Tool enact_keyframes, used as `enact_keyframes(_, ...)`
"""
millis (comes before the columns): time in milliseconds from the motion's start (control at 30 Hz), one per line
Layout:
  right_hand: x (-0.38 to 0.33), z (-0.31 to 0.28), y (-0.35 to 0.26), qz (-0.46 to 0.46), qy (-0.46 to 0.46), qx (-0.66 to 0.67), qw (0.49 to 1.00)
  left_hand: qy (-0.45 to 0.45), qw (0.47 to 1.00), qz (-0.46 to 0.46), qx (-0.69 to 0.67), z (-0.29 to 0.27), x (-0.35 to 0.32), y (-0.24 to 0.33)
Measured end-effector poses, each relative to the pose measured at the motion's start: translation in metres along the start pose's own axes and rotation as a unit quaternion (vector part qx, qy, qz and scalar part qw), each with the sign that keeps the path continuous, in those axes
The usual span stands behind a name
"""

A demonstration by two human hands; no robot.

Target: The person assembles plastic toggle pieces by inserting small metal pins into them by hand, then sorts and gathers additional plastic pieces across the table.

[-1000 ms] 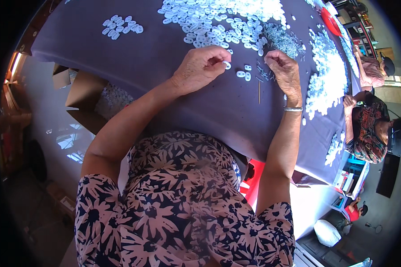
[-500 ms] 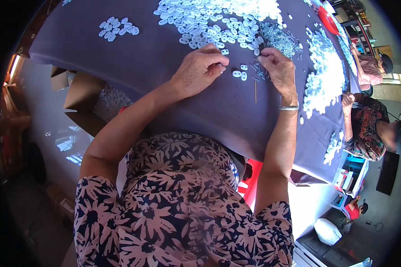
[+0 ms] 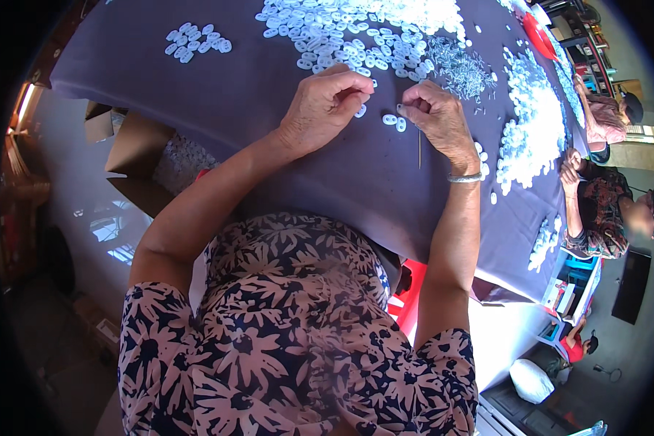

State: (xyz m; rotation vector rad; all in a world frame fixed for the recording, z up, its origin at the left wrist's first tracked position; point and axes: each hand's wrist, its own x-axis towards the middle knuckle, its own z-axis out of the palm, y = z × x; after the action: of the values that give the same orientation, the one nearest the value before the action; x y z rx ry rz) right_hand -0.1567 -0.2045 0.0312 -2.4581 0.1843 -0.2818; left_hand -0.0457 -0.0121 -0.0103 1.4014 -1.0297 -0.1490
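My left hand (image 3: 325, 107) is closed in a pinch over the table, thumb against forefinger; whatever lies between them is hidden. To its right my right hand (image 3: 434, 120) is also pinched, and I cannot make out what is in its fingertips. Two small white oval pieces with two holes (image 3: 395, 122) lie on the cloth between the hands, close to the right fingertips. Another white piece (image 3: 360, 111) shows beside the left fingertips. A thin stick (image 3: 419, 150) lies below the right hand, partly covered by it.
Beyond my hands spreads a big heap of white oval pieces (image 3: 327, 36), with a pile of small metal pins (image 3: 461, 69) to its right. A small cluster (image 3: 192, 42) sits far left. Brighter white pieces (image 3: 530, 123) lie right, near a co-worker's hands (image 3: 572, 171). An open carton (image 3: 134, 149) stands left below the table.
My right hand has moved left and slightly down, closer to my left hand, and now covers the few loose pins by the stick. My left hand has hardly shifted and stays pinched.
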Motion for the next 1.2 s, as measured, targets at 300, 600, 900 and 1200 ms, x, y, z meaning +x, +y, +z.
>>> enact_keyframes(300,0.001,0.021,-0.008,0.005,0.045,0.148,0.988,-0.013,1.000,-0.002,-0.016,0.003,-0.002,-0.004)
enact_keyframes(600,0.002,0.036,-0.023,-0.039,0.033,0.196,0.979,-0.043,0.997,-0.048,-0.030,0.000,0.001,-0.009)
enact_keyframes(900,0.001,0.008,-0.001,-0.020,0.103,0.230,0.967,-0.046,0.994,-0.073,-0.062,-0.002,0.002,-0.008)
enact_keyframes(1200,-0.015,-0.030,0.018,0.057,-0.072,0.106,0.990,-0.051,0.997,-0.057,-0.001,0.002,-0.001,-0.012)
